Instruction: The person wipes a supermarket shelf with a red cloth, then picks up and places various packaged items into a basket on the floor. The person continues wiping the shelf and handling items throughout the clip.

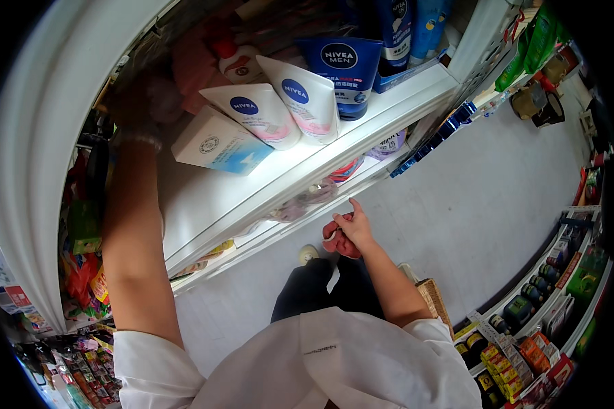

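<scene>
My left hand point(148, 99) reaches deep into the shaded back of a white shelf point(194, 204); its fingers and anything in them are too dark to make out. Near it are a pink package point(197, 66) and a white bottle with a red cap point(240, 61). A white and blue carton point(220, 140), two white Nivea tubes point(258, 115) and a dark blue Nivea Men tube point(340, 71) stand along the shelf front. Lower down, in front of my legs, my right hand point(355, 225) holds a bunched reddish cloth-like item point(340, 243).
More blue tubes point(396, 30) stand at the shelf's right end. A lower shelf point(245, 237) holds packaged goods. Curved shelving with dark bottles point(519, 309) is at right, a wicker basket point(435, 301) beside my right arm, and bagged goods point(84, 276) at far left.
</scene>
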`<action>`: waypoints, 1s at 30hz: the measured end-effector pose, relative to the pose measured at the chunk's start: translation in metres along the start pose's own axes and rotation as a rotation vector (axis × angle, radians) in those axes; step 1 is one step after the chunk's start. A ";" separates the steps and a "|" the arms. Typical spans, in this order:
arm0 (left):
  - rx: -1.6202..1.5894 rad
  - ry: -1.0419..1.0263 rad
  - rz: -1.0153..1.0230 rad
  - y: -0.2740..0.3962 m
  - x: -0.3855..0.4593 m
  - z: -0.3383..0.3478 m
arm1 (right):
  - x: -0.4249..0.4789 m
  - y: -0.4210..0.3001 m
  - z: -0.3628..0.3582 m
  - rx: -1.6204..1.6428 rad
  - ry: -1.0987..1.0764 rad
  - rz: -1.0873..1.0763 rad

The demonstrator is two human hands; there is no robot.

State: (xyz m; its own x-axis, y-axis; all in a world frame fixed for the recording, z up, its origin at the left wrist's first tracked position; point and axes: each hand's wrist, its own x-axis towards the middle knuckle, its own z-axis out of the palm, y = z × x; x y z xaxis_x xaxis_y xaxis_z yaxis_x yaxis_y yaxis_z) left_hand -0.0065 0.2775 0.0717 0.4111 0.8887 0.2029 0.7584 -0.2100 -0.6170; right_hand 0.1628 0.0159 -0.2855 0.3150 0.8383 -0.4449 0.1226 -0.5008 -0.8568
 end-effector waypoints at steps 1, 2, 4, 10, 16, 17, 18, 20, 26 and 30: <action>-0.003 -0.049 -0.009 -0.001 -0.001 0.003 | 0.001 0.000 0.000 -0.009 -0.006 0.010; -0.276 0.079 -0.131 -0.004 -0.004 0.010 | 0.002 -0.001 0.000 -0.019 -0.011 0.020; -0.811 0.337 -0.379 -0.018 -0.018 0.028 | 0.004 -0.001 0.002 -0.026 -0.024 0.022; -1.550 0.829 -0.782 -0.037 -0.074 0.062 | 0.005 -0.009 0.010 0.003 -0.078 0.018; -1.238 0.926 -0.709 -0.003 -0.133 0.025 | 0.008 0.000 0.014 0.088 -0.076 -0.023; -1.162 0.854 -0.686 -0.004 -0.144 0.024 | 0.010 0.009 0.014 0.109 -0.070 -0.048; -1.079 0.780 -0.667 -0.007 -0.160 0.025 | 0.010 0.015 0.014 0.127 -0.071 -0.072; -0.957 0.745 -0.536 -0.003 -0.179 0.013 | 0.003 0.012 0.004 0.128 -0.143 -0.084; -1.481 0.646 -0.590 0.007 -0.237 -0.024 | -0.060 -0.066 -0.032 0.531 -0.431 0.037; -1.868 0.305 -0.364 0.040 -0.261 -0.038 | -0.100 -0.104 -0.028 1.089 -0.615 0.140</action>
State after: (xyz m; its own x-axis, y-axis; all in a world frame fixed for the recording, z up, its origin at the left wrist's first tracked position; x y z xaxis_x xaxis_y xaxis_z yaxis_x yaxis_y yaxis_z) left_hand -0.0646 0.0213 0.0233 0.0365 0.9368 0.3480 0.2279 -0.3469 0.9098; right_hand 0.1449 -0.0216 -0.1448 -0.2635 0.9005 -0.3458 -0.8072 -0.4022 -0.4321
